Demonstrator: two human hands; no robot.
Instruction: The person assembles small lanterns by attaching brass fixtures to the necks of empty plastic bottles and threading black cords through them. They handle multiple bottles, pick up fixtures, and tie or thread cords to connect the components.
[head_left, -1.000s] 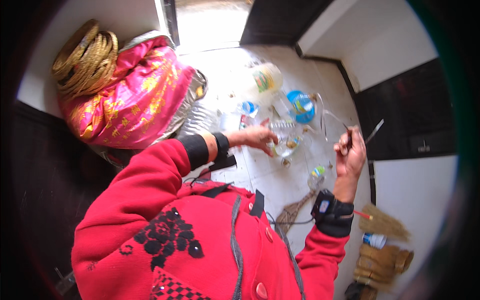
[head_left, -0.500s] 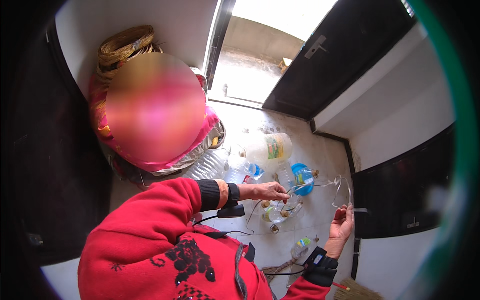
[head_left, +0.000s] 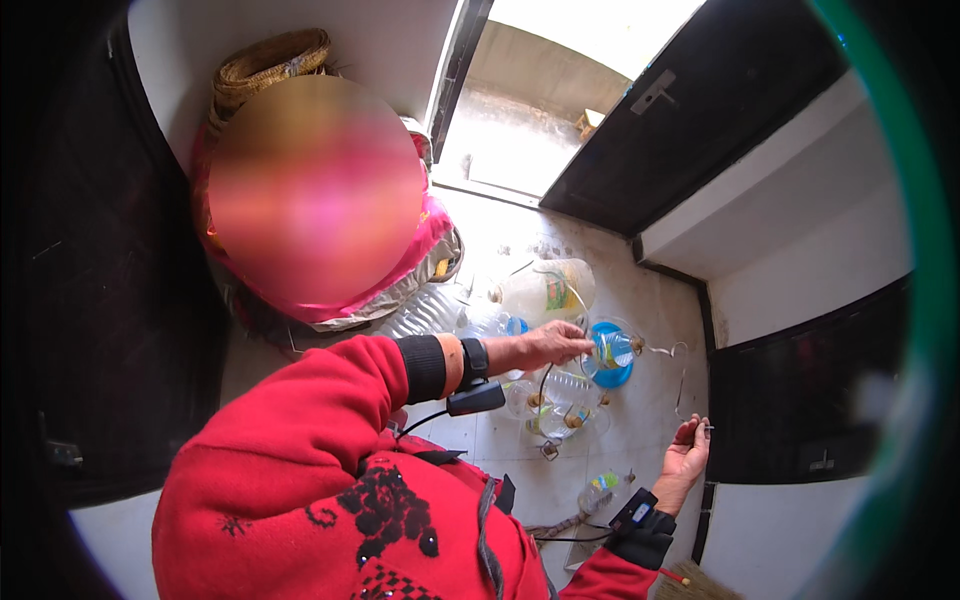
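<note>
A pale, thin plastic strap [head_left: 683,375] runs from the corked neck of a clear bottle [head_left: 613,351] down to my right hand [head_left: 686,452], whose fingers pinch it. My left hand [head_left: 560,343] reaches across, left of that bottle, with thumb and fingertips pressed together on a strip that loops up above the knuckles. Beneath the bottle is a blue basin [head_left: 614,376]. A large cloudy jug [head_left: 545,290] lies just beyond my left hand. Several clear bottles with brown stoppers [head_left: 553,421] lie below it, strips curling around them.
A pink-wrapped bundle [head_left: 433,226], partly blurred out, stands at the left with a coiled woven mat [head_left: 265,65] on top. Another small bottle [head_left: 603,492] lies near my right wrist, with a straw broom [head_left: 690,584] at the bottom. A dark door [head_left: 690,100] stands open ahead.
My left hand has risen slightly, and its strip now arches up over the jug. The strap between the bottle and my right hand hangs in a narrower loop. My right hand stays nearly in place.
</note>
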